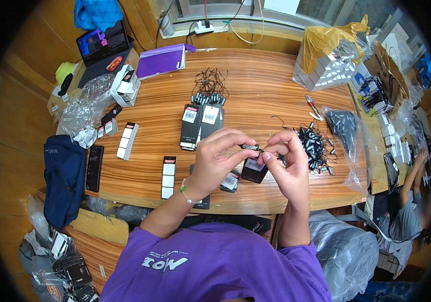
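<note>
The small black clip sits between your two hands, raised just above the near middle of the wooden table. Your left hand pinches one end of it between thumb and curled fingertips; your right hand meets it from the other side, fingers bent in narrow around a thin black cord that runs to the clip. Directly beneath your hands lies a black hang tag with a white label, and another tag rests just beside your left wrist. To your right, near the right hand, a loose heap of black corded clips spreads toward a clear plastic bag. Farther out ahead, a stack of black tags lies below a second bundle of clips. Left of you, white label strips and a black phone lie on the table.
</note>
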The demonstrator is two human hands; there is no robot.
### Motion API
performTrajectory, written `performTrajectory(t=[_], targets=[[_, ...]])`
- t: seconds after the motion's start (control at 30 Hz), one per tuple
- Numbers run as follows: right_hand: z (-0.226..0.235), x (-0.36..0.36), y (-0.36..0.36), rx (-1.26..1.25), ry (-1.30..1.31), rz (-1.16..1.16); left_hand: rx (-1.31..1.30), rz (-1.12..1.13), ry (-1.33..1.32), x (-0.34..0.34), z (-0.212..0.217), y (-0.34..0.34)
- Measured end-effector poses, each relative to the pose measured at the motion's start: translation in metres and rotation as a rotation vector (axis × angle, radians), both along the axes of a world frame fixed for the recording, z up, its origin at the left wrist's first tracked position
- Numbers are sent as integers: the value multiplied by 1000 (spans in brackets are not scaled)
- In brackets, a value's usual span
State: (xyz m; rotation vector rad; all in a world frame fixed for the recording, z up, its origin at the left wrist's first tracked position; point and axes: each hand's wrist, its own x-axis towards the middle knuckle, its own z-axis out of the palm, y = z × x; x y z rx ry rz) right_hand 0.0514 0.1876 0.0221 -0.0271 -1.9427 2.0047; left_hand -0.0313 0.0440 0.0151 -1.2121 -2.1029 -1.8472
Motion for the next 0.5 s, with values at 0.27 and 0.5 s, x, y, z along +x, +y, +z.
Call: performTrajectory(t=[0.27, 0.5], targets=[[-1, -1, 5, 11, -18, 55, -37, -35, -38, 2, 5, -2], [-6, -2, 10, -27, -100, 148, -106, -106, -45, -3, 1, -3]])
